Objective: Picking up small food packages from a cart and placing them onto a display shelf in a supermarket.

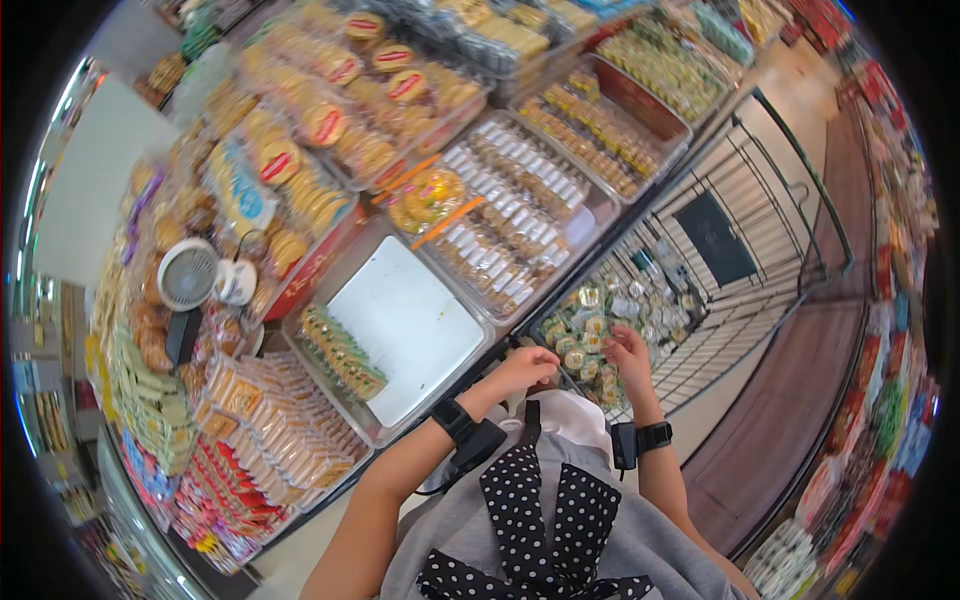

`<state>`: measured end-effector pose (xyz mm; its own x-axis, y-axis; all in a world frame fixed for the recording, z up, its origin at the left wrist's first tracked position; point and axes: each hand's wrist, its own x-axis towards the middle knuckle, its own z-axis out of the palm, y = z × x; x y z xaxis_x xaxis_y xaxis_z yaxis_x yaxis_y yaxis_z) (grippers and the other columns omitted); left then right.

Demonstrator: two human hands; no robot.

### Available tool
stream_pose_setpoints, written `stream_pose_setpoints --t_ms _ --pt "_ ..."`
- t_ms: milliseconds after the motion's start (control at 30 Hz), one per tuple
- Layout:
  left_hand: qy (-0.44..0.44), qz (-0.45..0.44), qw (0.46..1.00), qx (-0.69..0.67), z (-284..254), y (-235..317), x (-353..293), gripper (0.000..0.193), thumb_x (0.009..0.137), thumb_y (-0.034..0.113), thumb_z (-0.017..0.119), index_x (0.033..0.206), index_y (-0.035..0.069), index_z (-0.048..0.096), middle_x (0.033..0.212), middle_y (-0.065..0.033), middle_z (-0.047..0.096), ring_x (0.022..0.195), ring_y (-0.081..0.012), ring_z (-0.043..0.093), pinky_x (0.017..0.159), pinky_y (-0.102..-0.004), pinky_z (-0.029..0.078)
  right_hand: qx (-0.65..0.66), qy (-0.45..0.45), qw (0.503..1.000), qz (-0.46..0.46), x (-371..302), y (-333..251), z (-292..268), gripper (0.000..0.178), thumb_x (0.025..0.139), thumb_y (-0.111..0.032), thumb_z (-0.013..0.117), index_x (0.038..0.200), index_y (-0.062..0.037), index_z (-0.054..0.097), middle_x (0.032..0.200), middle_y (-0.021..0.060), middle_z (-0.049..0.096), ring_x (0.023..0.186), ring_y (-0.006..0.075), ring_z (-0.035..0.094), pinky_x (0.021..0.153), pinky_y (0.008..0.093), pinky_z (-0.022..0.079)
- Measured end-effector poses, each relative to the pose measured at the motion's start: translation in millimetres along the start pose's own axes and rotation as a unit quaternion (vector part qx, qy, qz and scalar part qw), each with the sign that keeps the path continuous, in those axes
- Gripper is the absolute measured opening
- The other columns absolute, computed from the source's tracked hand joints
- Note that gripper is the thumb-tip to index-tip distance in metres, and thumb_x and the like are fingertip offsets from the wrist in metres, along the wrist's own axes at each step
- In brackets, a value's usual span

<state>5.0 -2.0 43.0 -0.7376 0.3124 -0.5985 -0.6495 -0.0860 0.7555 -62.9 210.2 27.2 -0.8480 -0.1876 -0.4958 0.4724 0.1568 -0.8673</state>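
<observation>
My left hand [530, 368] is at the near side of a wire shopping cart, fingers bent together; what they hold, if anything, is hidden. To its right, my right hand [628, 355] hovers by the small wrapped snack packs [584, 340] heaped in the cart, its fingers curved and a little apart, with nothing plainly in them. More packs with white labels [655, 300] lie deeper in the wire cart [770, 325]. Left of my hands stands a metal tray [465, 335] with a bare white base and one row of green-edged snack packs [342, 352].
Trays of white-wrapped snacks [510, 205] and yellow-topped packs [590, 130] line the display beyond. Bagged round biscuits [325, 120] rise at the back left, near a small white fan [188, 274]. Flat orange-brown packs [280, 420] lie at left. Stocked shelves [880, 400] run along the right.
</observation>
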Motion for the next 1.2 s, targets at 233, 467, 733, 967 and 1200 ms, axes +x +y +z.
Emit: stream_pose_setpoints --t_ms 233,467,733,967,1200 --pt "0.003 -0.104 0.993 0.053 8.9 -30.0 32.9 0.036 0.074 0.017 0.051 0.108 0.006 0.045 0.086 -0.0017 0.053 0.071 -0.009 0.051 0.059 -0.0221 0.04 0.034 0.056 0.995 0.082 -8.4 54.7 -19.3 0.045 0.068 -0.006 0.049 0.113 -0.0028 0.039 0.096 0.0134 0.05 0.069 0.0156 0.054 0.054 0.024 0.043" --pt "0.013 -0.135 0.989 0.052 15.3 -51.1 58.6 0.038 0.072 0.013 0.05 0.109 0.004 0.047 0.096 -0.0054 0.052 0.079 -0.0111 0.049 0.064 -0.0229 0.04 -0.104 0.025 0.99 0.092 15.6 97.6 -17.2 0.047 0.065 -0.006 0.055 0.11 -0.0004 0.043 0.105 0.0119 0.05 0.071 0.0156 0.055 0.058 0.0248 0.044" --pt "0.044 -0.04 0.972 0.228 18.7 -65.1 83.5 0.039 0.07 0.015 0.053 0.108 0.008 0.048 0.117 -0.0133 0.04 0.109 -0.023 0.037 0.089 -0.0286 0.031 -0.059 -0.028 0.992 0.11 31.4 104.4 1.6 0.042 0.065 -0.003 0.055 0.106 0.0015 0.044 0.097 0.0099 0.051 0.065 0.0123 0.053 0.056 0.0243 0.043" --pt "0.046 -0.058 0.969 0.237 18.7 -57.5 81.1 0.046 0.069 0.016 0.054 0.113 0.007 0.041 0.116 -0.0127 0.04 0.097 -0.0213 0.046 0.081 -0.0288 0.037 -0.066 -0.04 0.988 0.132 34.2 104.3 -3.9 0.03 0.069 -0.006 0.057 0.095 0.0047 0.047 0.078 0.0083 0.054 0.057 0.0115 0.053 0.049 0.0229 0.042" --pt "0.101 -0.019 0.988 0.113 23.4 -20.8 64.2 0.053 0.072 0.012 0.056 0.117 0.001 0.031 0.105 -0.0115 0.047 0.08 -0.0146 0.053 0.068 -0.0261 0.043 -0.018 -0.125 0.985 0.118 28.0 29.5 -13.7 0.031 0.072 -0.013 0.056 0.098 0.0019 0.05 0.067 0.0009 0.053 0.051 0.0066 0.047 0.045 0.018 0.038"
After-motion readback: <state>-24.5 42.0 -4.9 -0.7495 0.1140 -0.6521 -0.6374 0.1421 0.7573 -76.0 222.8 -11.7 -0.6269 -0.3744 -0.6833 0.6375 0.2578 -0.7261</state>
